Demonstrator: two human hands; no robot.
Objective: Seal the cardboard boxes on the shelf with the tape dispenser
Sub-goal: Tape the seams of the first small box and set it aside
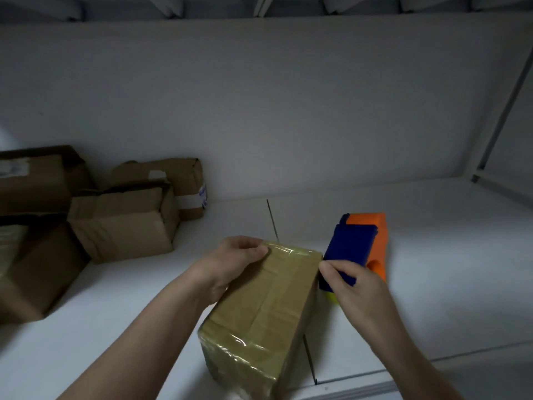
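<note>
Since the box [268, 307] looks light, stiff and slippery under its tape, I hold edges: left hand [233, 261] grips the far edge, right hand [349, 281] pinches the corner.

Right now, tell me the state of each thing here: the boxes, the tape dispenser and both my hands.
taped box: shut, clear tape across top and ends.
tape dispenser: lying on the shelf, not gripped.
left hand: grips the taped box's far left corner.
right hand: pinches at its far right corner.
box pile: crumpled, stacked at left; top flaps look loose.
</note>
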